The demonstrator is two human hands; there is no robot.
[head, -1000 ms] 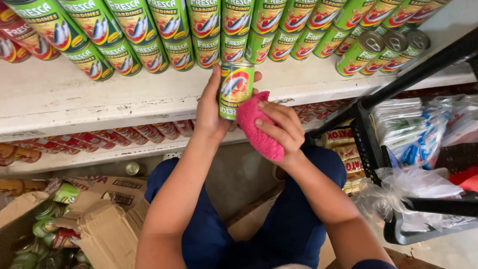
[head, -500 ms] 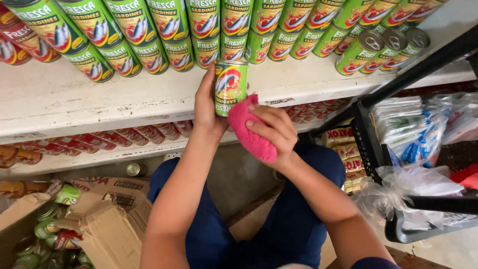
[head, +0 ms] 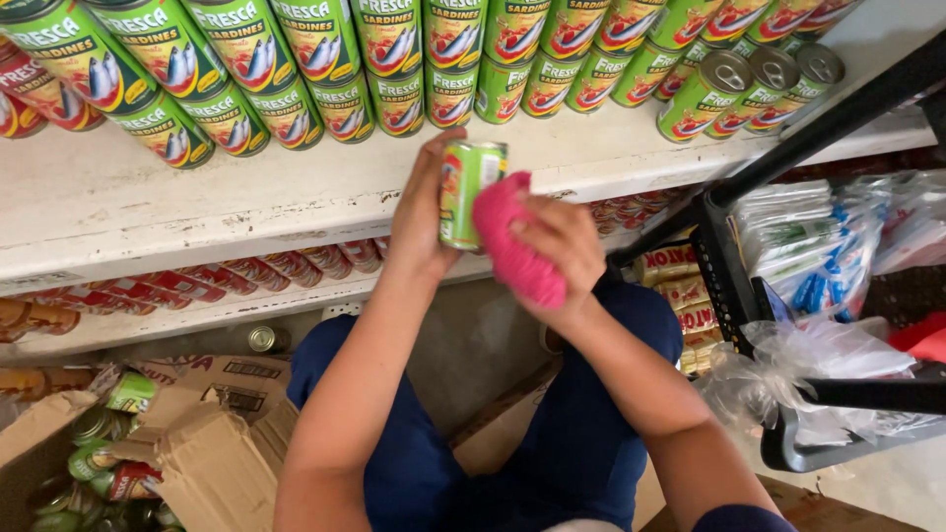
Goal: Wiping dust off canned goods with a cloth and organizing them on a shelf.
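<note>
Fingers (head: 426,187) of left hand (head: 419,222) wrapped round green can (head: 469,192); right hand (head: 562,246) pressing pink cloth (head: 512,246) against it; shelf (head: 246,207) stocked, box (head: 197,453) partly full.

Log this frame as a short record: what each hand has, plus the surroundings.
left hand: holds a green tin can upright, in front of the shelf edge
right hand: presses a pink cloth against the can's side
white shelf: rows of green cans on top
cardboard box: open, lower left, cans inside
black rack: at right, with plastic-wrapped packs
</note>
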